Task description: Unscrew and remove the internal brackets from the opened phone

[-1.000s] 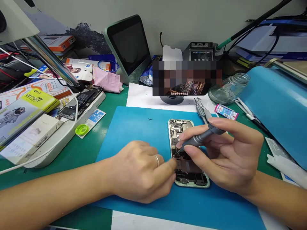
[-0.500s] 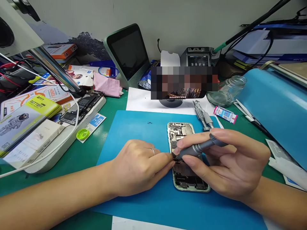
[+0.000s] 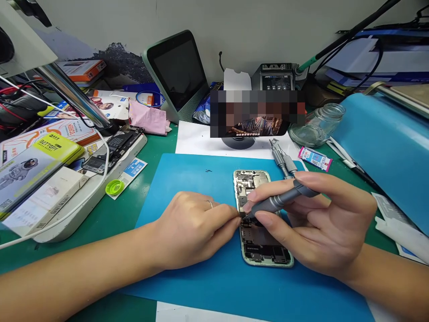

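Observation:
An opened phone [image 3: 258,250] with its insides showing lies on a blue mat [image 3: 194,179]. My right hand [image 3: 318,223] is closed on a grey screwdriver [image 3: 281,200], whose tip points down at the phone's left edge near the middle. My left hand [image 3: 191,228] rests on the mat to the left of the phone. Its fingertips are pinched together right at the screwdriver's tip, and whatever they hold is too small to see.
Two more grey screwdrivers [image 3: 283,158] lie past the phone. A glass jar [image 3: 318,123] and a rolled blue mat [image 3: 385,143] are on the right. At the left are another opened phone [image 3: 110,150] on a white pad, a green cap [image 3: 114,186] and battery boxes [image 3: 40,156]. A dark screen [image 3: 177,74] stands behind.
My left hand has moved up along the phone's left edge, and its fingertips have met the screwdriver's tip. My right hand has shifted slightly with the screwdriver.

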`<act>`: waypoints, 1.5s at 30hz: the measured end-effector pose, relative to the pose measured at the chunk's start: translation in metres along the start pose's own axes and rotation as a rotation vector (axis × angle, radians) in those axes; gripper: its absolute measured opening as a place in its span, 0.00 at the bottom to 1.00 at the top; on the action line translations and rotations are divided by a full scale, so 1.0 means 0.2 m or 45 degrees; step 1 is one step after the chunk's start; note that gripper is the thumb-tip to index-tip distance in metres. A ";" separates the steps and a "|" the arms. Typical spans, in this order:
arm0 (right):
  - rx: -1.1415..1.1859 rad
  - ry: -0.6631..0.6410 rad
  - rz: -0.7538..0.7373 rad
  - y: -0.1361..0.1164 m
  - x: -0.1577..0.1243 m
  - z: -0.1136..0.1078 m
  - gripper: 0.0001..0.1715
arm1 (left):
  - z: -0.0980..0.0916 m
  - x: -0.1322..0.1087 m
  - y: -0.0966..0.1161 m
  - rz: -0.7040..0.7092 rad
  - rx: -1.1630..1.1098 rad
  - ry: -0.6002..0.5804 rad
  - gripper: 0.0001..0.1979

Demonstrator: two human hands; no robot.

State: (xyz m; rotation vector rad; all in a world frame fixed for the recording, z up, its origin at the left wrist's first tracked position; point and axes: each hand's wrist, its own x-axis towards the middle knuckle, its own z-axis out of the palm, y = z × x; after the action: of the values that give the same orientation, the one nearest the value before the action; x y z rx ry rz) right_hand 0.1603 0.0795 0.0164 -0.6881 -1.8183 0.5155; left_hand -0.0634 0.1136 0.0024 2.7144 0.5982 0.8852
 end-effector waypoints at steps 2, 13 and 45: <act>0.007 0.013 0.005 0.00 0.00 0.00 0.47 | -0.01 0.00 0.00 -0.059 -0.028 0.011 0.09; -0.018 0.018 0.034 0.00 0.00 0.00 0.41 | -0.02 0.00 0.01 -0.070 -0.126 -0.021 0.08; 0.045 0.135 0.176 0.00 -0.03 0.02 0.41 | -0.04 0.14 -0.24 -0.517 0.197 0.101 0.05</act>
State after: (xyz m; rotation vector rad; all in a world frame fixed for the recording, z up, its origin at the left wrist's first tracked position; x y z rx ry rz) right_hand 0.1577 0.0764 0.0112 -0.8057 -1.6667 0.5902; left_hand -0.0632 0.1694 0.0075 2.5492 1.2258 0.8687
